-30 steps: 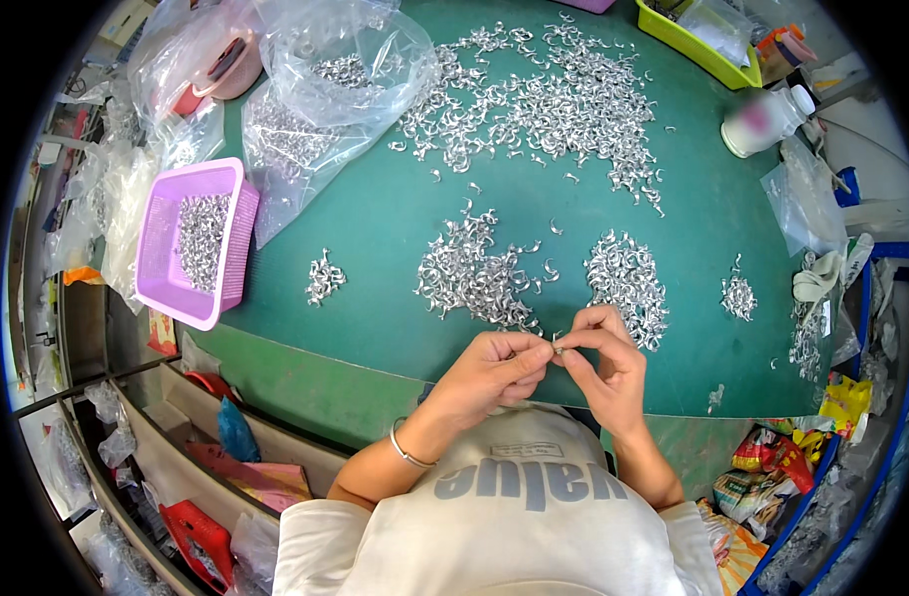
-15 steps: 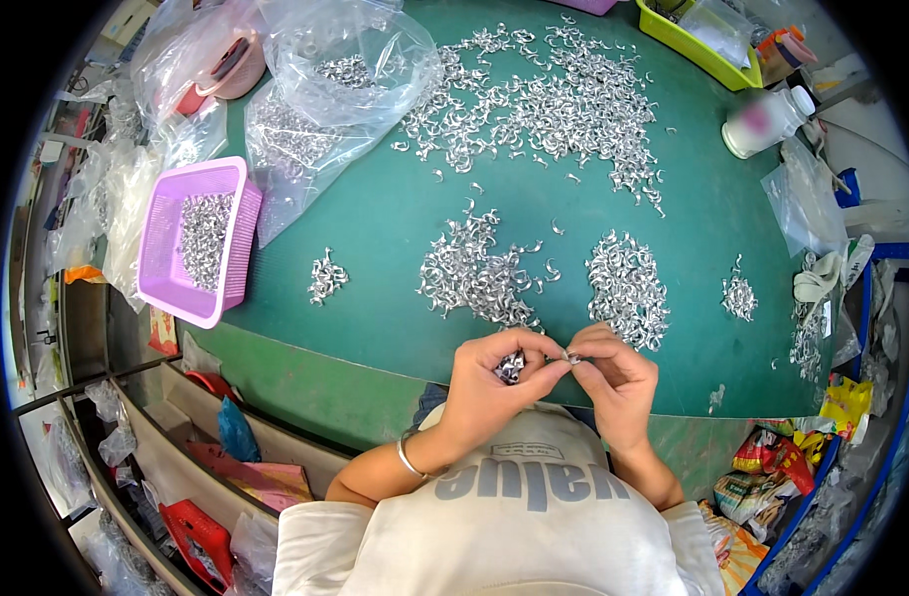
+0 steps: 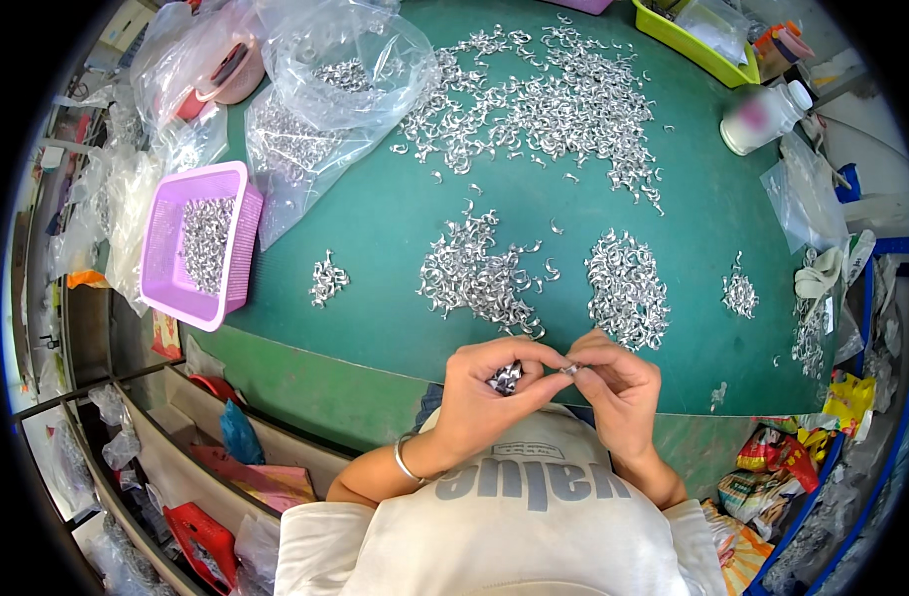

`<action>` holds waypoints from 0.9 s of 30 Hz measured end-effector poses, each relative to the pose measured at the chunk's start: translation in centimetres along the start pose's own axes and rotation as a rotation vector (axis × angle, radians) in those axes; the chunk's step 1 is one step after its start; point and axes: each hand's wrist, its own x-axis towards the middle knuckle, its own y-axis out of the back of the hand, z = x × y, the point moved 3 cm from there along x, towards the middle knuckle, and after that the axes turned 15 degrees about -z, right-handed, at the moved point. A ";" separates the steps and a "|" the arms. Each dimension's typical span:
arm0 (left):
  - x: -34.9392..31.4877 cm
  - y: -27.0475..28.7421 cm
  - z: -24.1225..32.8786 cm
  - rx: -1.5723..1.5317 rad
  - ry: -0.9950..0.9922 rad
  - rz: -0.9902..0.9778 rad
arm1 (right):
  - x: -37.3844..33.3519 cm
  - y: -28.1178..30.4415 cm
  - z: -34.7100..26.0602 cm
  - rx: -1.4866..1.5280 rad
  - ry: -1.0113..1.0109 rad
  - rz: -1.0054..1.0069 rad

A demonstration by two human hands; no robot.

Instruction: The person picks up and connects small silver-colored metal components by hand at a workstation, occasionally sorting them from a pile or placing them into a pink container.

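At the lower centre of the frame, the fingers of the left hand (image 3: 474, 402) and of the right hand (image 3: 623, 389) pinch a small silver piece (image 3: 571, 369) between them, while more silver pieces (image 3: 505, 377) sit in the left hand's curl. Just above, two heaps of curved metal parts (image 3: 628, 293) lie on the green counter (image 3: 375, 214). Farther out, a purple basket (image 3: 240, 243) of parts stands at left, a larger scatter (image 3: 583, 94) covers the upper centre, and a white bottle (image 3: 767, 117) stands upper right.

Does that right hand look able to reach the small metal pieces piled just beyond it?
Probably yes: the right hand is close to the pile and nothing seems to stand between them, though it looks busy pinching a small piece.
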 end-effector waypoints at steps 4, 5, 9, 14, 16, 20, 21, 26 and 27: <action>-0.1 -0.2 0.1 0.032 -0.038 -0.002 | -0.2 0.1 -0.2 0.003 0.006 0.007; 0.0 -0.3 0.1 0.049 -0.063 0.003 | -0.2 0.1 -0.3 0.003 0.011 0.004; 0.0 -0.5 0.7 0.074 -0.089 -0.006 | -0.2 0.2 -0.6 0.006 0.022 -0.008; 0.0 -0.9 1.0 0.074 -0.094 -0.006 | -0.4 0.2 -0.9 0.019 0.031 -0.021; 0.0 -1.0 1.2 0.074 -0.098 -0.010 | -0.4 0.1 -1.2 0.020 0.036 -0.026; -0.1 -1.2 1.8 0.080 -0.118 -0.019 | -0.5 0.1 -1.9 0.022 0.047 -0.043; -0.2 -1.2 1.9 0.080 -0.123 -0.017 | -0.6 0.0 -2.0 0.028 0.047 -0.050; -0.5 -1.8 3.1 0.092 -0.150 -0.046 | -0.7 0.0 -3.2 0.084 0.048 -0.095; -0.5 -2.0 3.6 0.092 -0.157 -0.050 | -0.7 0.0 -3.7 0.111 0.043 -0.110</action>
